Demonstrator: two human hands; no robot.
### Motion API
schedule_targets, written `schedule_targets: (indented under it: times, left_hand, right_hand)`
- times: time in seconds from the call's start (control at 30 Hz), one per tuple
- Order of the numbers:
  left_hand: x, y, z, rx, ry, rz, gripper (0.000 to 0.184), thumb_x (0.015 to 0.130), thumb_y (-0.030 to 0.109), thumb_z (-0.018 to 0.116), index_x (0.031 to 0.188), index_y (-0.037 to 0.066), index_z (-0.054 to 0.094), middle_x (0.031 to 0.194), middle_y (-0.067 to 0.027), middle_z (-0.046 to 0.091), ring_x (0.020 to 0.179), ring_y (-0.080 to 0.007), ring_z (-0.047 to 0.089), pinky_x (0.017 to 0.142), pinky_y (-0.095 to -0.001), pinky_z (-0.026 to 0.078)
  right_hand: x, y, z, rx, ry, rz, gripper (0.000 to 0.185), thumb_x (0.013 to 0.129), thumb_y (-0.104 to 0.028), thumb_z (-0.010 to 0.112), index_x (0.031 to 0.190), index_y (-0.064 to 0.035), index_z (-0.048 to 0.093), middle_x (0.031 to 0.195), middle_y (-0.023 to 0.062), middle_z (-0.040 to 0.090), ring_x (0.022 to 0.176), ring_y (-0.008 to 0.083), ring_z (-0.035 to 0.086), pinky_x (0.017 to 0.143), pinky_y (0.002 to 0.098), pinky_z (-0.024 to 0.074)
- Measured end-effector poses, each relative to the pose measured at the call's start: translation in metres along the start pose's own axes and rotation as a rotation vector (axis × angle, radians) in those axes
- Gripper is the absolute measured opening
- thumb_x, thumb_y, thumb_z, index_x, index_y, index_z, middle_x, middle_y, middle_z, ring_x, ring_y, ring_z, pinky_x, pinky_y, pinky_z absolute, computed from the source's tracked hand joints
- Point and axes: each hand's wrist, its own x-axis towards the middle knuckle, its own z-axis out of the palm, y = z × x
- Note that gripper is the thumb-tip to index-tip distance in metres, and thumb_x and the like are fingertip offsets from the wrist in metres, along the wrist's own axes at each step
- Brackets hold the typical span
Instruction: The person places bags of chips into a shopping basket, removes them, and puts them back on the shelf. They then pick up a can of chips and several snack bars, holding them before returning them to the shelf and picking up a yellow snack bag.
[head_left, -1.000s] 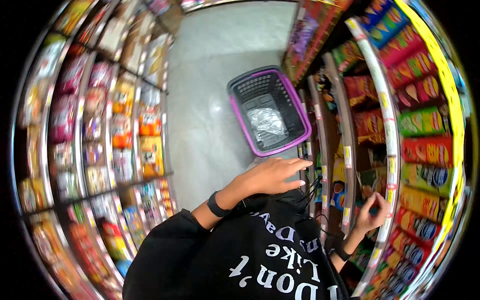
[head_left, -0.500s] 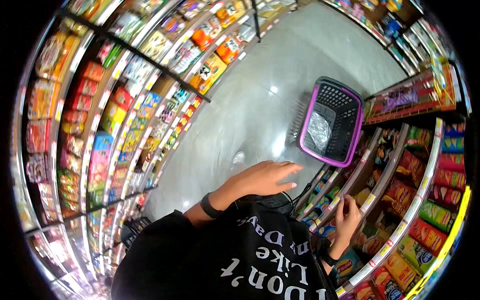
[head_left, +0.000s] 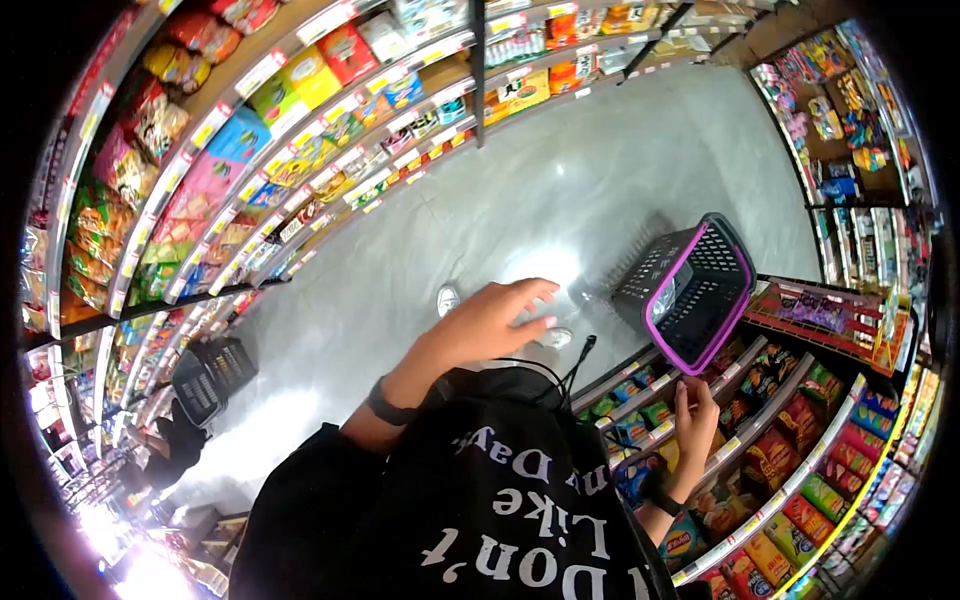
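Observation:
My left hand point(head_left: 490, 320) hangs over the grey floor, fingers and thumb apart, holding nothing. My right hand point(head_left: 697, 408) is beside the snack shelves, its fingers bent in toward the thumb; what they hold, if anything, I cannot make out. Just beyond its fingertips is the near rim of a dark shopping basket point(head_left: 735, 262) with a purple edge. Whether that hand touches the rim I cannot tell. Inside the basket lies something clear and shiny, like plastic film point(head_left: 673, 287), now partly hidden by the basket wall.
Curved shelves of bagged snacks point(head_left: 770, 455) run along my right. Tall shelves of packets point(head_left: 235, 135) line the left side. A low display rack point(head_left: 810, 312) stands beyond the basket. Another dark basket point(head_left: 212, 378) is at far left. My shoes point(head_left: 448, 299) show on the floor.
The view has swung round, so the purple-edged basket shows lower, farther right and more from its side. My right hand appears closer to its rim. My left hand remains spread.

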Motion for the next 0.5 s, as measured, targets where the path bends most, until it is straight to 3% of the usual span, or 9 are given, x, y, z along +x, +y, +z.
schedule_targets:
  times: [0.13,0.27,0.33,0.47,0.5]
  left_hand:
    - [-0.038,-0.034,-0.066,-0.156,0.183,-0.102,0.033,0.097,0.016,0.062,0.126,0.001,0.055,0.116,-0.0087,0.067,0.101,-0.0177,0.066,0.092,-0.0337,0.05]
    - [-0.052,-0.075,-0.111,-0.29,0.288,-0.061,0.028,0.099,0.014,0.06,0.122,0.0,0.056,0.115,-0.0108,0.067,0.102,-0.0181,0.065,0.092,-0.0336,0.051]
    - [-0.048,-0.083,-0.133,-0.578,0.393,-0.103,0.027,0.097,0.013,0.062,0.12,0.0,0.057,0.111,-0.0133,0.068,0.098,-0.019,0.067,0.088,-0.0324,0.053]
    - [-0.03,-0.098,-0.173,-0.818,0.49,-0.186,0.026,0.098,0.019,0.057,0.117,0.001,0.06,0.11,-0.0148,0.068,0.095,-0.0216,0.067,0.089,-0.0348,0.051]
    - [-0.019,-0.098,-0.18,-1.005,0.569,-0.232,0.024,0.098,0.024,0.058,0.111,0.004,0.061,0.1,-0.0096,0.068,0.088,-0.0196,0.065,0.084,-0.0339,0.05]
  right_hand:
    - [0.017,-0.05,0.04,-0.064,-0.056,-0.117,0.017,0.093,-0.014,0.067,0.104,-0.0004,0.066,0.066,0.0107,0.061,0.056,0.0183,0.056,0.055,0.0314,0.0437]
    - [0.029,-0.093,0.067,-0.022,-0.123,-0.133,0.019,0.091,-0.014,0.068,0.104,-0.0004,0.066,0.07,0.0109,0.064,0.059,0.0213,0.059,0.058,0.0328,0.0473]
    - [0.038,-0.111,0.072,-0.04,-0.173,-0.061,0.019,0.091,-0.015,0.068,0.103,-0.0007,0.066,0.074,0.0129,0.066,0.062,0.0231,0.063,0.06,0.0333,0.0493]
    - [0.078,-0.132,0.078,-0.138,-0.157,-0.13,0.018,0.092,-0.017,0.067,0.101,-0.0023,0.066,0.081,0.0163,0.07,0.069,0.026,0.069,0.062,0.0338,0.0517]
    - [0.092,-0.13,0.08,-0.151,-0.179,-0.111,0.018,0.092,-0.018,0.066,0.101,-0.0028,0.066,0.08,0.016,0.069,0.068,0.0263,0.069,0.062,0.034,0.0518]
